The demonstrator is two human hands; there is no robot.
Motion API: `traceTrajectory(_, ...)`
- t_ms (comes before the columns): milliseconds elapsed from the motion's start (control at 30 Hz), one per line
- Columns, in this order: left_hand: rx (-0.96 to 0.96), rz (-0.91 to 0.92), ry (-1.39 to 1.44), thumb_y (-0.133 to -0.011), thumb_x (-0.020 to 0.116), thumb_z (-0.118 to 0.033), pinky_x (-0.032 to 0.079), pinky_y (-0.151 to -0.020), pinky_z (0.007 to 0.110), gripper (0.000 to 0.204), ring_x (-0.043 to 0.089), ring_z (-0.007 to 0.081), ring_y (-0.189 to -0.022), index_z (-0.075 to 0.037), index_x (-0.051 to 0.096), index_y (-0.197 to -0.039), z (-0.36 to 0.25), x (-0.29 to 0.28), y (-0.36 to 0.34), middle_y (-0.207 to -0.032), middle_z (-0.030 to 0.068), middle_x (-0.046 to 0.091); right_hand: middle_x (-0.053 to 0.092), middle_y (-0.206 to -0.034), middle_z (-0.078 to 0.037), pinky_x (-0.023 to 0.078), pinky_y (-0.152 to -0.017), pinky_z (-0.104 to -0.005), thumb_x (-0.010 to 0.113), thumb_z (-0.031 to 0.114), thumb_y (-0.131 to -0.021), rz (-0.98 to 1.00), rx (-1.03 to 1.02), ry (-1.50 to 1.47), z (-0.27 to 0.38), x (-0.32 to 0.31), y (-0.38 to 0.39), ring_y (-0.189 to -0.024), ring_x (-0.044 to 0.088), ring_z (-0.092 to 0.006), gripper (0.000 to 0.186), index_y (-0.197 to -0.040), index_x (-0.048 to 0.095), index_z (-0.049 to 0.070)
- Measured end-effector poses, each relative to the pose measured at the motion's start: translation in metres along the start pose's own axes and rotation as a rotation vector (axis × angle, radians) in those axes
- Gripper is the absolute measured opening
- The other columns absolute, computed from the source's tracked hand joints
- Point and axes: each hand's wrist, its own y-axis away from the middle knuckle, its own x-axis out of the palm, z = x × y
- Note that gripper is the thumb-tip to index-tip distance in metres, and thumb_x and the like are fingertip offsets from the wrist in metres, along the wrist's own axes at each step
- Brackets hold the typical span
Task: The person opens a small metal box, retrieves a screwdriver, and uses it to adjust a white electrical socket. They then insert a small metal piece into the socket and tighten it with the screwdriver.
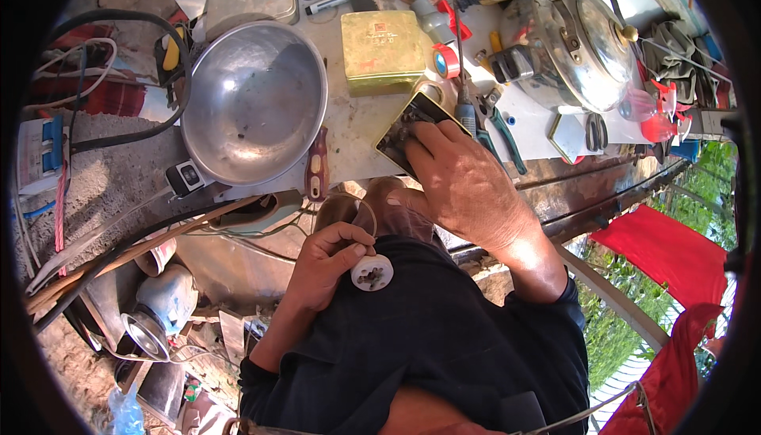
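Note:
Over my lap, my left hand [329, 265] is closed, thumb and fingers pinched on a round white electrical fitting [372, 273] with dark openings in its face. A thin pale cord rises in a loop beside these fingers. At the table's front edge, my right hand [468, 177] reaches into a tilted dark tin with a gold rim [386, 144]. Its fingers stretch over the small dark parts inside, and the thumb stays apart, outside the tin. The fingertips are partly hidden. A closed gold tin [382, 51] sits just behind.
Left of the tins stands a big metal bowl [254, 102], with a screwdriver [317, 167] beside it. Teal-handled pliers [506, 138] lie right of my right hand, near a large metal kettle [583, 39]. Cables [119, 146] loop along the left side.

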Motion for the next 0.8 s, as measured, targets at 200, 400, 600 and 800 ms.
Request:
traceTrajectory(200, 0.002, 0.004, -0.016, -0.099, 0.067, -0.005, 0.054, -0.088, 0.028, 0.016, 0.068, 0.0135, -0.094, 0.001, 0.07, -0.113, 0.002, -0.003, 0.001, -0.099, 0.0079, 0.072, 0.063, -0.125, -0.017, 0.053, -0.098, -0.0455, 0.081, 0.04, -0.085, -0.15, 0.066, -0.118, 0.005, -0.027, 0.03, -0.112, 0.062, -0.0374, 0.057, -0.119, 0.067, -0.004)
traceTrajectory(400, 0.011, -0.006, -0.015, -0.099, 0.067, -0.005, 0.055, -0.087, 0.028, 0.017, 0.069, 0.0138, -0.094, 0.001, 0.07, -0.115, 0.002, -0.003, 0.004, -0.099, 0.0084, 0.073, 0.067, -0.133, -0.02, 0.051, -0.104, -0.0446, 0.08, 0.046, -0.087, -0.348, 0.317, -0.232, -0.039, -0.047, 0.073, -0.122, 0.065, -0.0405, 0.066, -0.13, 0.068, -0.002)
traceTrajectory(600, 0.003, -0.019, -0.019, -0.099, 0.067, -0.005, 0.055, -0.086, 0.028, 0.016, 0.069, 0.0135, -0.093, 0.001, 0.07, -0.114, 0.003, -0.002, 0.006, -0.098, 0.0083, 0.073, 0.069, -0.131, -0.02, 0.055, -0.098, -0.0438, 0.078, 0.038, -0.094, -0.374, 0.628, -0.222, -0.098, -0.011, 0.087, -0.114, 0.07, -0.037, 0.053, -0.127, 0.07, -0.002)
traceTrajectory(800, 0.031, -0.039, -0.046, -0.098, 0.065, -0.003, 0.055, -0.087, 0.029, 0.015, 0.068, 0.0141, -0.09, 0.001, 0.069, -0.112, 0.006, 0.001, 0.007, -0.097, 0.0092, 0.072, 0.071, -0.125, -0.022, 0.055, -0.095, -0.0437, 0.062, 0.013, -0.099, -0.339, 0.647, -0.25, -0.122, 0.012, 0.101, -0.109, 0.071, -0.0389, 0.03, -0.124, 0.07, -0.001)
